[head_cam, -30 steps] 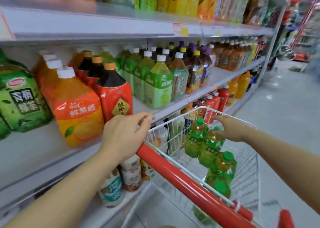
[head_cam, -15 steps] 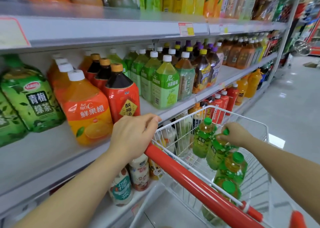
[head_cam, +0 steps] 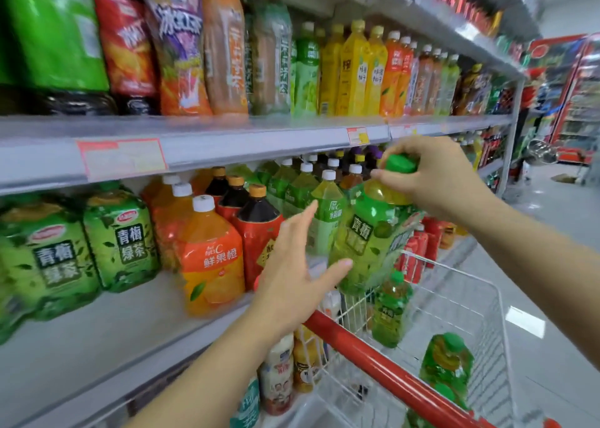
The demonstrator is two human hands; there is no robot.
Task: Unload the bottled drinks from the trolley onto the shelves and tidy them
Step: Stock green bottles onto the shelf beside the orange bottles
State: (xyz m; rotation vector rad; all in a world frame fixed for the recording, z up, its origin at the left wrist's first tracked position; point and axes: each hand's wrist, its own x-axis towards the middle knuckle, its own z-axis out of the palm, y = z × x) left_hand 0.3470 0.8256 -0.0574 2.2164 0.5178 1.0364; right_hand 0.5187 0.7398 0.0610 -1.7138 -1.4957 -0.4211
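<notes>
The right hand point(head_cam: 435, 180) has its fingers point(head_cam: 406, 148) and thumb curled over the green cap point(head_cam: 401, 164) of a big green tea bottle point(head_cam: 373, 236). It grips from above, so the bottle hangs a little tilted, lifted over the near corner of the wire trolley point(head_cam: 461, 301) and just in front of the middle shelf point(head_cam: 97, 340). The bottle is clear plastic with sloping shoulders and yellow-green liquid showing at the neck. A glossy, leaf-printed green wrap carries a dark panel of characters.

The left hand point(head_cam: 292, 275) is raised flat beside the bottle, fingers straight and released, holding nothing. Its thumb tip lies at the bottle's lower left side, though I cannot tell whether it actually touches. The long fingers point up toward the stock on the shelf behind.

Below the bottle, the trolley is thin white wire mesh with a smooth red handle point(head_cam: 383, 369) across its near end. More green-capped bottles point(head_cam: 391, 314) of the same tea sit inside the basket.

On the pale, matte middle shelf, matching shelf tea bottles point(head_cam: 121, 242) stand to the left. Next come squat orange juice bottles point(head_cam: 211, 255) with white caps, then dark drinks point(head_cam: 256, 229) in red labels with orange caps. The upper shelf point(head_cam: 259, 138) has a grey edge strip bearing a blurred price tag point(head_cam: 121, 158), with tall slim bottles in yellow, orange and green packed along it
</notes>
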